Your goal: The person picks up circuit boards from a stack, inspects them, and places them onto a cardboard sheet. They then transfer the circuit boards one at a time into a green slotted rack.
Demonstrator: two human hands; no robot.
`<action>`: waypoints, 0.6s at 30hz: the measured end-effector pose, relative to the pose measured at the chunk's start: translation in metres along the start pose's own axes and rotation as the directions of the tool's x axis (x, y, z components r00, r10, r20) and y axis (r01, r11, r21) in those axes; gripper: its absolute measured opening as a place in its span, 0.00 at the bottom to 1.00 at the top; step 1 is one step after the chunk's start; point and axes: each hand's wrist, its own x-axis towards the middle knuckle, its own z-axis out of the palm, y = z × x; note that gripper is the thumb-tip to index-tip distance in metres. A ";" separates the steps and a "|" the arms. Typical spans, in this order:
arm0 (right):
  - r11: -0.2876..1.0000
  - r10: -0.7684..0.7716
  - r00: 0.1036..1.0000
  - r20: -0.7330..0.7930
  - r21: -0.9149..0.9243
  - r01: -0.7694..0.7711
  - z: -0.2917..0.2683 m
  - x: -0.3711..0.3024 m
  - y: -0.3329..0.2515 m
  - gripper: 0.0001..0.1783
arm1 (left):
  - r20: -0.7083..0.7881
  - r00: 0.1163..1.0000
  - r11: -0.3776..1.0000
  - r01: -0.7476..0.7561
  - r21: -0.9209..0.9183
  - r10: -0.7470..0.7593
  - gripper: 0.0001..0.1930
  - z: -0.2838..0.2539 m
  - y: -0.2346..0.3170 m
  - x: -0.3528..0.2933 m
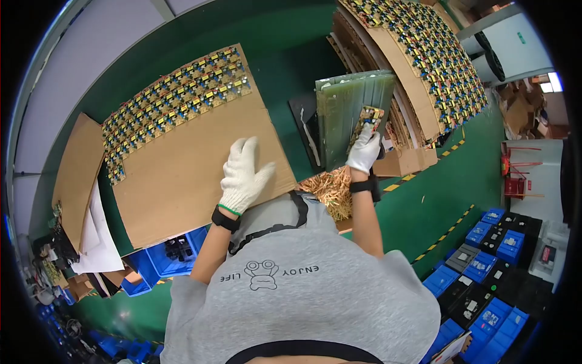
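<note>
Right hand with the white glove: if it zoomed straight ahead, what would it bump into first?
Probably the greenish panel, behind the circuit board that the right hand holds. I can't tell whether there's a gap.

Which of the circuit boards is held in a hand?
The circuit board in the right hand, seen against the green translucent panel; unlike it, the other boards lie in rows on cardboard.
</note>
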 end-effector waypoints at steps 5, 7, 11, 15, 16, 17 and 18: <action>0.972 0.051 0.979 0.200 0.216 -0.094 -0.019 -0.009 -0.015 0.21 | 0.098 0.978 0.969 0.196 -0.149 -0.182 0.33 -0.014 0.003 0.000; 0.950 -0.077 0.907 0.413 0.307 -0.059 -0.043 -0.007 -0.041 0.20 | 0.145 0.964 0.909 0.259 -0.327 -0.223 0.30 -0.021 0.005 -0.001; 0.873 -0.446 0.519 0.729 0.229 0.430 -0.078 -0.016 -0.110 0.30 | 0.219 0.962 0.523 0.273 -0.807 -0.165 0.31 -0.028 0.021 -0.006; 0.799 -0.467 0.220 0.856 0.302 0.521 -0.076 -0.043 -0.161 0.36 | 0.418 0.909 0.406 0.382 -0.830 -0.002 0.24 -0.051 0.036 -0.009; 0.761 -0.560 0.243 0.792 0.376 0.528 -0.072 -0.043 -0.164 0.34 | 0.449 0.893 0.358 0.432 -0.828 -0.038 0.22 -0.057 0.035 -0.010; 0.716 -0.645 0.265 0.717 0.446 0.537 -0.069 -0.042 -0.167 0.32 | 0.480 0.874 0.306 0.477 -0.824 -0.070 0.19 -0.061 0.034 -0.011; 0.803 -0.591 0.402 0.699 0.467 0.370 -0.066 -0.043 -0.170 0.19 | 0.440 0.890 0.218 0.457 -0.862 -0.123 0.18 -0.066 0.031 -0.016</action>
